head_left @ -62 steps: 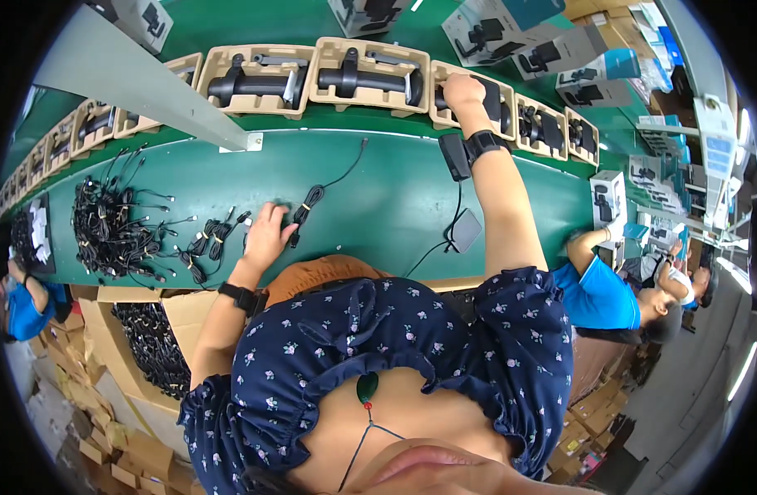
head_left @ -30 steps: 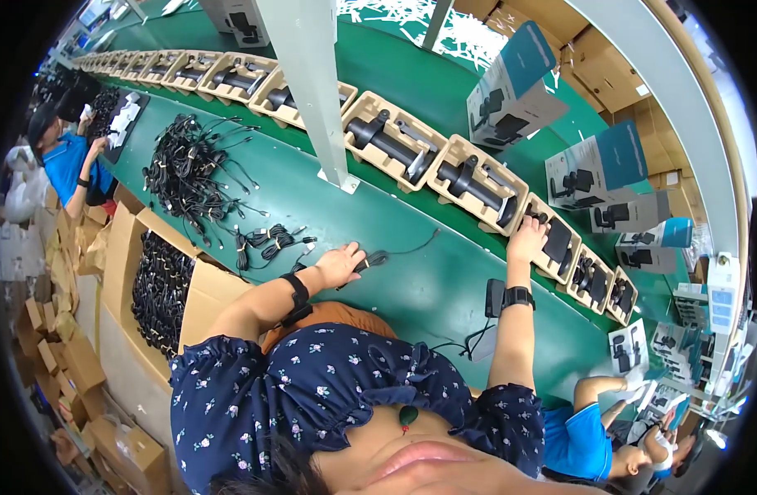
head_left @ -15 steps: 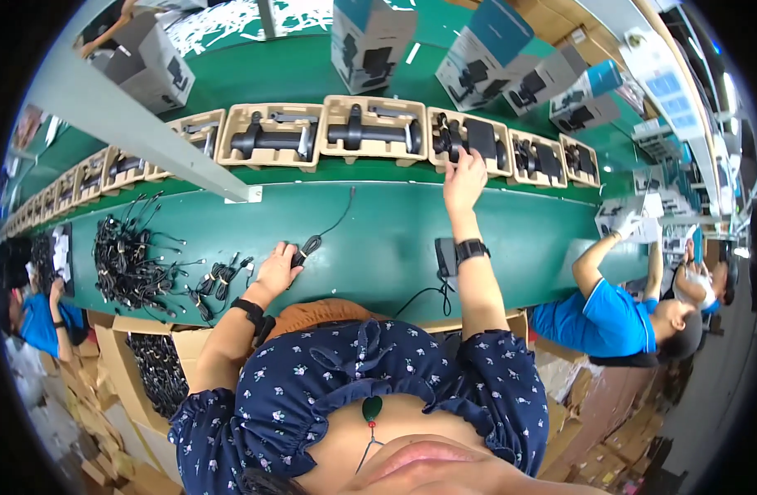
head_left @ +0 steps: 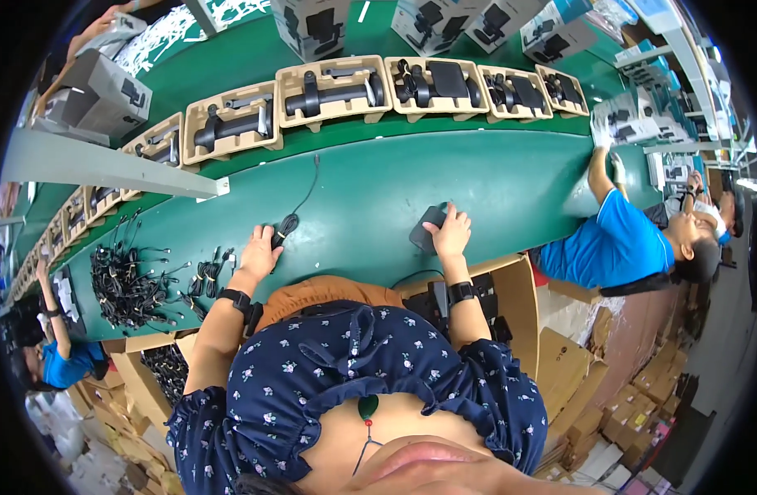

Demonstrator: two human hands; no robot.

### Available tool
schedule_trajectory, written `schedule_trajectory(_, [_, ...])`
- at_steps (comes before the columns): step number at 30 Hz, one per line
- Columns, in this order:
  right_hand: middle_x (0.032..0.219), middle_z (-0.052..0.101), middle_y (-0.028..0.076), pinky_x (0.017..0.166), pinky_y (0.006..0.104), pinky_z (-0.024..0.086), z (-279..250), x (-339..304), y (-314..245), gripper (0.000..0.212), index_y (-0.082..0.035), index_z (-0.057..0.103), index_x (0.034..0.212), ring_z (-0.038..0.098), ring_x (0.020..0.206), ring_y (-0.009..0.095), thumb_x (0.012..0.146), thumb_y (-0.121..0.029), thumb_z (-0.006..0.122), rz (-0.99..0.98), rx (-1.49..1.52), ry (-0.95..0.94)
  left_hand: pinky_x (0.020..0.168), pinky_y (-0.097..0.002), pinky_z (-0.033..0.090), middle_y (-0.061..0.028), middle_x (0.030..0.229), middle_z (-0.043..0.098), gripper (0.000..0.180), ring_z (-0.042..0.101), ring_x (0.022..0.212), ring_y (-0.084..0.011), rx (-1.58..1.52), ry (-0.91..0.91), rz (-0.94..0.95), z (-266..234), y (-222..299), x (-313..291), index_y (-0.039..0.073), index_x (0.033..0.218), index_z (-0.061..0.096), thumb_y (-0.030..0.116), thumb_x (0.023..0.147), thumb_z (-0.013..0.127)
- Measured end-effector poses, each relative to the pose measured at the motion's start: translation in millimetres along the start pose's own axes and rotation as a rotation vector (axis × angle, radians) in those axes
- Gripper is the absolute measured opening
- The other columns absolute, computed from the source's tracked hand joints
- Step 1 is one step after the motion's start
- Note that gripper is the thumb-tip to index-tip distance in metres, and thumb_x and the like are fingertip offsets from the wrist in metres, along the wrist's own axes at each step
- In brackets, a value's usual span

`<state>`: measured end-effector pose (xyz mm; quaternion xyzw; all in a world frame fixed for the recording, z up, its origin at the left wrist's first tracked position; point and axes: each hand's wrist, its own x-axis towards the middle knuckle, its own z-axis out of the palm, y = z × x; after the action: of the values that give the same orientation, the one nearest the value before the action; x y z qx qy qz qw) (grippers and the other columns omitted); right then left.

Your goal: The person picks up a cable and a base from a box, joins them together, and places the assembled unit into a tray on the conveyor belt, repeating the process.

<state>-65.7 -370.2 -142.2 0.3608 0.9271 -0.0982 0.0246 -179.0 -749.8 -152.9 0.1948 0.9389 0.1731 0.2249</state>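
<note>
My left hand [head_left: 261, 252] rests on the green table with its fingers closed on a coiled black cable [head_left: 288, 226]. The cable's loose end stretches away from me across the table. To the right, my right hand [head_left: 451, 232] grips a flat black square device [head_left: 426, 231] by its edge, tilted at the tabletop. A cord [head_left: 420, 273] runs near the table's front edge below it. Beyond my hands, a moulded brown tray [head_left: 402, 105] holds a black square pad [head_left: 449, 80], a coiled cable and a dark round part.
More trays [head_left: 230, 154] with black stand parts line the far belt. Tangled cables [head_left: 127, 276] lie at left. A grey post [head_left: 106, 169] juts over the table. An open carton [head_left: 523, 305] sits in front of me at right. Co-workers in blue [head_left: 601, 247] stand at both ends.
My right hand has come back from the tray toward me and now holds the black square device that lay near the front edge. My left hand stays on the coiled cable. The view has shifted.
</note>
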Motion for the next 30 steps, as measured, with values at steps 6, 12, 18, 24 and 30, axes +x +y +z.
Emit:
schedule_trajectory(6, [0.09, 0.06, 0.016, 0.072, 0.0411, 0.046, 1, 17, -15, 0.035, -0.007, 0.055, 0.097, 0.058, 0.084, 0.034, 0.071, -0.026, 0.068, -0.096, 0.234, -0.152, 0.079, -0.044, 0.044, -0.0207, 0.101, 0.046, 0.034, 0.05, 0.092, -0.0398, 0.042, 0.035, -0.013, 9, -14, -4, 0.003, 0.1, 0.043, 0.014, 0.073, 0.062])
schedule_trajectory(12, [0.085, 0.063, 0.011, 0.069, 0.0283, 0.046, 0, 19, -88, 0.019, 0.0, 0.053, 0.098, 0.06, 0.079, 0.018, 0.081, -0.007, 0.057, -0.266, 1.179, -0.24, 0.065, -0.034, 0.052, -0.0141, 0.089, 0.059, 0.017, 0.062, 0.08, -0.0253, -1.273, -0.106, -0.183, -17, 12, 5, 0.008, 0.105, 0.031, 0.011, 0.091, 0.041])
schedule_trajectory(18, [0.088, 0.062, 0.008, 0.073, 0.0232, 0.044, -8, -2, -160, 0.018, 0.002, 0.051, 0.102, 0.057, 0.08, 0.013, 0.084, -0.001, 0.052, -0.4, 1.42, -0.506, 0.059, -0.029, 0.051, -0.0123, 0.095, 0.056, 0.018, 0.063, 0.073, -0.0231, -1.478, -0.043, -0.076, -59, 83, 4, 0.007, 0.105, 0.032, 0.012, 0.091, 0.043])
schedule_trajectory(24, [0.088, 0.061, 0.006, 0.074, 0.0232, 0.044, -34, -12, -173, 0.019, 0.0, 0.049, 0.104, 0.057, 0.081, 0.012, 0.085, -0.004, 0.051, -0.33, 1.462, -0.64, 0.056, -0.0237, 0.047, -0.0108, 0.085, 0.057, 0.017, 0.061, 0.065, -0.0175, -1.301, -0.004, -0.048, -57, 70, 7, 0.005, 0.102, 0.034, 0.009, 0.089, 0.045])
schedule_trajectory(30, [0.09, 0.058, 0.007, 0.055, 0.0231, 0.047, -63, -23, -171, 0.031, 0.002, 0.043, 0.11, 0.058, 0.07, 0.013, 0.084, -0.01, 0.056, -0.349, 1.508, -0.769, 0.055, -0.0255, 0.048, -0.0134, 0.077, 0.057, 0.019, 0.06, 0.062, -0.0182, -1.451, 0.034, 0.026, -60, 70, 15, 0.002, 0.101, 0.031, 0.001, 0.088, 0.044])
